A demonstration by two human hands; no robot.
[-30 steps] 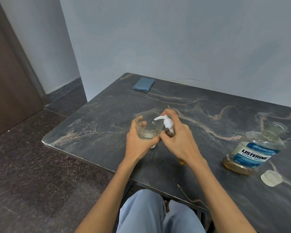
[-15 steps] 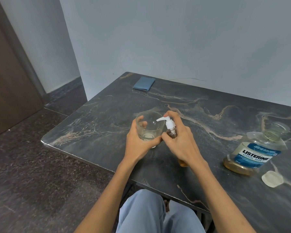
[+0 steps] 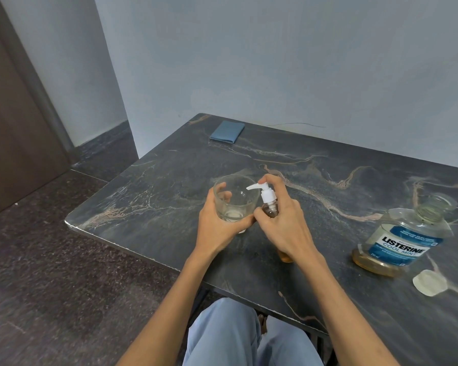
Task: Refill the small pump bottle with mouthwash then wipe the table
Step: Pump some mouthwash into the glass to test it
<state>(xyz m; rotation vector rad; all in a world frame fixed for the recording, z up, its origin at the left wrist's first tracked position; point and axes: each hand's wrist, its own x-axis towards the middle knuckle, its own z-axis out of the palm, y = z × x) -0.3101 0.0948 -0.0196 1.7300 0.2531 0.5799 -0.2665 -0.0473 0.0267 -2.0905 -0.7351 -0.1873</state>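
A seated person is working at a dark marble-patterned table (image 3: 169, 180) set against a pale blue-grey wall (image 3: 275, 62). The left hand (image 3: 217, 228) is gripping a clear drinking glass (image 3: 236, 202), its fingers curling round the far side and showing through the wall of the glass, its thumb lying along the near side. The glass is standing upright near the middle of the table, with a thin layer of liquid at the bottom. The right hand (image 3: 283, 225) is wrapping around a small pump bottle (image 3: 269, 207), which is sitting just beside the glass on its right; the forefinger is resting on top of the white pump head, and the nozzle is reaching out over the rim of the glass. Amber liquid is showing at the bottom of the pump bottle, below the wrist. Well apart to the right, a large mouthwash bottle (image 3: 405, 239) with a blue label reading "Listerine Cool Mint" is standing open, holding a shallow band of amber liquid at its base. Its clear cap (image 3: 430, 282) is lying on the table just in front of it. A folded blue cloth (image 3: 227, 132) is lying at the far left corner of the table, close to the wall. The person's knees in light blue trousers (image 3: 236, 336) are showing under the near edge of the table.
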